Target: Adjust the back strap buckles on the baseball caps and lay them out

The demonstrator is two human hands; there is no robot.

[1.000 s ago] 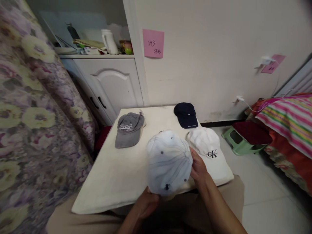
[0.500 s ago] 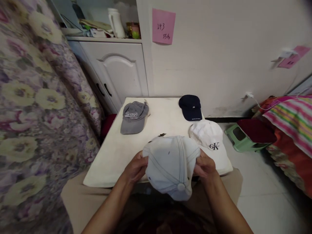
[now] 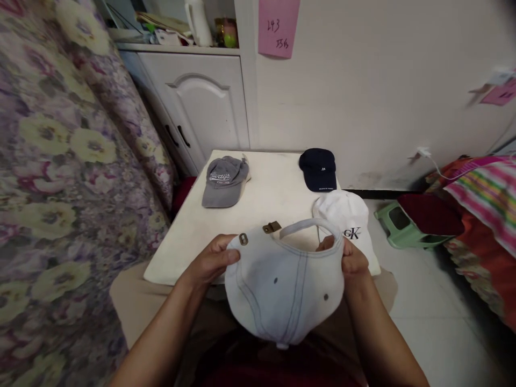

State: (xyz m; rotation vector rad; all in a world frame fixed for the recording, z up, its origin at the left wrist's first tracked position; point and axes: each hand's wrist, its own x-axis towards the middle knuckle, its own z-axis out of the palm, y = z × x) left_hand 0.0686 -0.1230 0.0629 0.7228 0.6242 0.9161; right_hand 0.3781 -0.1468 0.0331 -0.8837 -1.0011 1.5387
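Observation:
Between my two hands is a pale blue denim baseball cap (image 3: 282, 290), held over my lap at the table's near edge. Its back faces up, showing the strap opening, a brass buckle and a metal eyelet; the top button points down toward me. My left hand (image 3: 215, 258) pinches the rim near the eyelet, thumb on the outside. My right hand (image 3: 350, 258) grips the opposite rim beside the strap, some fingers hidden inside the cap. Just beyond my right hand lies a white cap (image 3: 342, 209) with black CK letters, partly covered by the denim one.
On the cream table (image 3: 266, 188) sit a grey cap (image 3: 226, 180) at left and a navy cap (image 3: 318, 169) at back right. A floral curtain (image 3: 80, 204) hangs left. A cabinet (image 3: 201, 102) stands behind. At right are a green stool (image 3: 397, 226) and a striped cloth (image 3: 487, 188).
The denim cap has been turned in my hands, so its back opening, strap and buckle now show and its top button has swung downward. The view has tilted slightly down.

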